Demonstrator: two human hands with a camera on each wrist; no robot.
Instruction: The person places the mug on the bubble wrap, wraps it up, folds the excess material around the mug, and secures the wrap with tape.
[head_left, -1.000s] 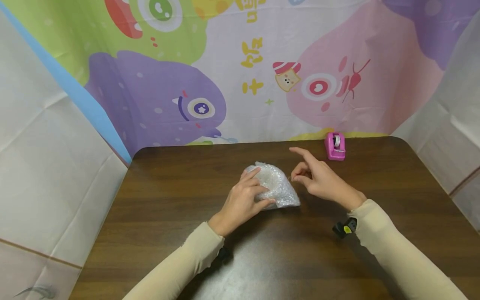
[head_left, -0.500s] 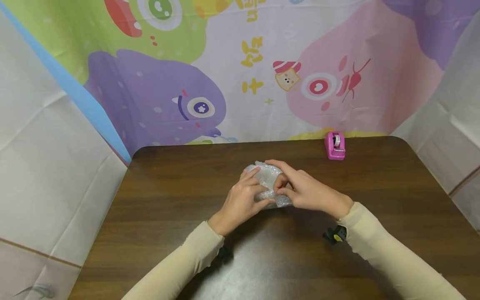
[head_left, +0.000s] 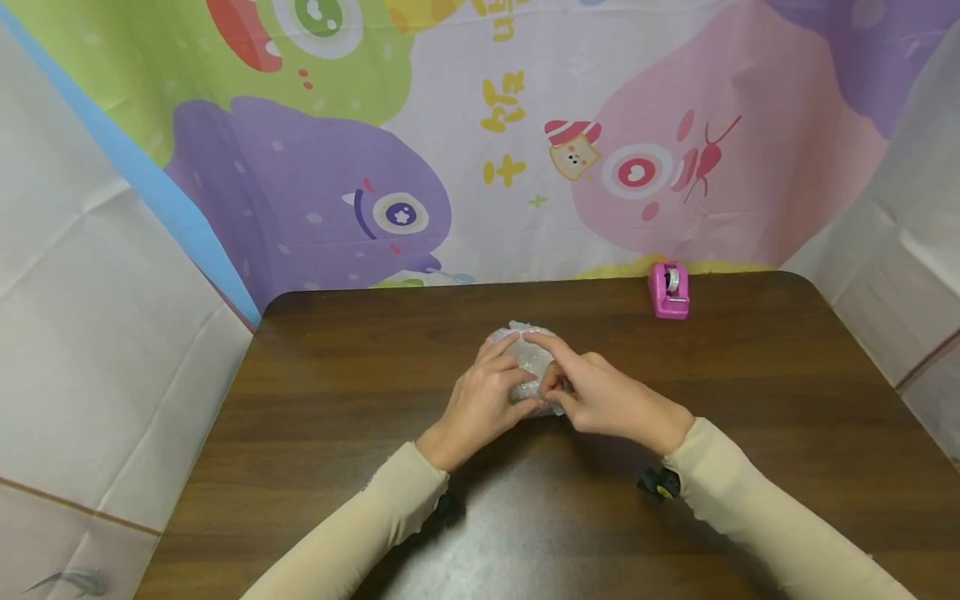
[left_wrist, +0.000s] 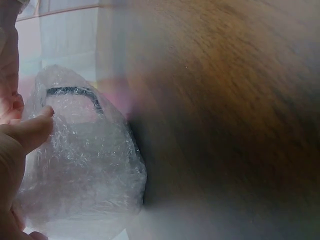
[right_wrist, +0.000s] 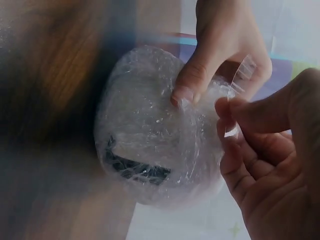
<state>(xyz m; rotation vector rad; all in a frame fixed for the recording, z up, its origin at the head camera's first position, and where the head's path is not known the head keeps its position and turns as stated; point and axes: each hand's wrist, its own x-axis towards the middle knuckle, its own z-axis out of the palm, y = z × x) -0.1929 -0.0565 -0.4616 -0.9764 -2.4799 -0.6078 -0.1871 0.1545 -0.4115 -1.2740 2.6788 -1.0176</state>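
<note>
A bundle in clear bubble wrap (head_left: 534, 357) sits on the wooden table, partly covered by both hands. Through the film in the right wrist view shows a dark curved band (right_wrist: 137, 167); what the wrap encloses cannot be made out. My left hand (head_left: 480, 404) holds the bundle from the left, its thumb pressed on the near side and its fingers over the top. Between thumb and fingertips my right hand (head_left: 611, 396) pinches a short strip of clear tape (right_wrist: 244, 72), close over the wrap's fold. Whether the tape touches the wrap is hard to tell.
A pink tape dispenser (head_left: 670, 292) stands at the back right of the brown table (head_left: 337, 375). Behind the table hangs a cartoon-printed curtain (head_left: 510, 225), with pale sheets at both sides.
My right hand has come in from the right with the tape and now reaches over the bundle, near the left hand. The left hand has kept its place.
</note>
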